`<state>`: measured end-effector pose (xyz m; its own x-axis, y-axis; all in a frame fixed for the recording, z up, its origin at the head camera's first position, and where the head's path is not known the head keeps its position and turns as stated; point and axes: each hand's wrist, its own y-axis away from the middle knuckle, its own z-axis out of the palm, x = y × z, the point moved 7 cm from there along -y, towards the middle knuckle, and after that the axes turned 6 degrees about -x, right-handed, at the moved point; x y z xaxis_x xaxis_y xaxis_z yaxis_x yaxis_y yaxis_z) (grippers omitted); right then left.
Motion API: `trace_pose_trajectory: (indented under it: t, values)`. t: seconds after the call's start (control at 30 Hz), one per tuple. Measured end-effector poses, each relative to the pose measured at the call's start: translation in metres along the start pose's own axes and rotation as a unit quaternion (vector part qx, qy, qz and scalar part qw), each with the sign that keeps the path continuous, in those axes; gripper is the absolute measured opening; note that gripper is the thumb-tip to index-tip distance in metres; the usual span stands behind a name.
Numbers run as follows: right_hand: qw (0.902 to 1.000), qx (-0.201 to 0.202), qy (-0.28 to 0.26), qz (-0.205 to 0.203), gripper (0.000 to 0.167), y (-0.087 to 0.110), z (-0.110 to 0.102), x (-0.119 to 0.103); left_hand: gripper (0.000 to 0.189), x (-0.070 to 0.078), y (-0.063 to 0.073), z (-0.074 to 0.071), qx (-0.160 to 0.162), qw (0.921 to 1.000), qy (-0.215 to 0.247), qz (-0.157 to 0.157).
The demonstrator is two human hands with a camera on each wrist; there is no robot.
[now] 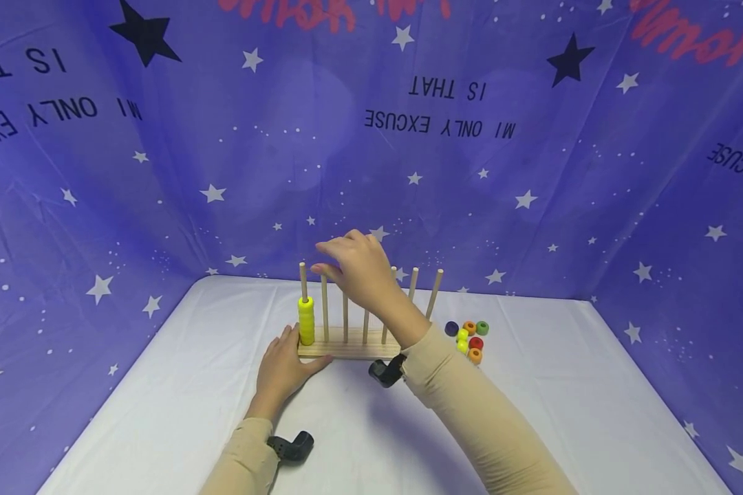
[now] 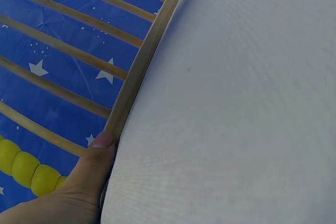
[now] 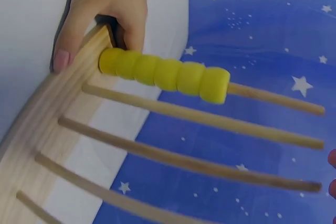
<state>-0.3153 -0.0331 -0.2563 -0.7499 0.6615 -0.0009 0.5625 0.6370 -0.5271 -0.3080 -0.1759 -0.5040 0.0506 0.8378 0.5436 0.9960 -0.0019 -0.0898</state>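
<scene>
A wooden peg rack point(image 1: 347, 351) stands on the white table, with several upright pegs in its base. Yellow beads point(image 1: 306, 322) are stacked on the leftmost peg, whose upper part is bare. My left hand point(image 1: 281, 368) grips the left end of the base, thumb along the front side and fingers behind, as the right wrist view also shows. Above the pegs, my right hand point(image 1: 359, 268) reaches leftward, thumb and fingers apart and nothing visible between them. Only its fingertips point(image 3: 333, 188) enter the right wrist view, beyond the peg tips. That hand and forearm hide parts of the middle pegs.
Right of the rack lies a loose group of beads: dark blue point(image 1: 451, 328), green point(image 1: 483, 328), red point(image 1: 475, 343), orange point(image 1: 475, 355) and yellow point(image 1: 462, 346). A purple star-patterned cloth point(image 1: 322, 172) hangs behind and beside the white table point(image 1: 569, 412).
</scene>
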Motion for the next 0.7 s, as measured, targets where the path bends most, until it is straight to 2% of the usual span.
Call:
trace_pose_trajectory:
  t: [0.27,0.53,0.7]
  values:
    - [0.9977,0.068,-0.010,0.003,0.038,0.032,-0.035,0.021,0.107,0.000,0.000,0.001,-0.004,0.9999,0.000,-0.013]
    - [0.9931,0.115,-0.019,0.013,0.037,0.079,-0.065,0.050,0.109,0.001,0.001,0.000,-0.008,0.9998,-0.002,-0.015]
    - [0.9902,0.134,-0.015,0.037,0.036,0.110,-0.078,0.070,0.109,0.003,0.001,0.000,-0.004,0.9999,-0.004,-0.010]
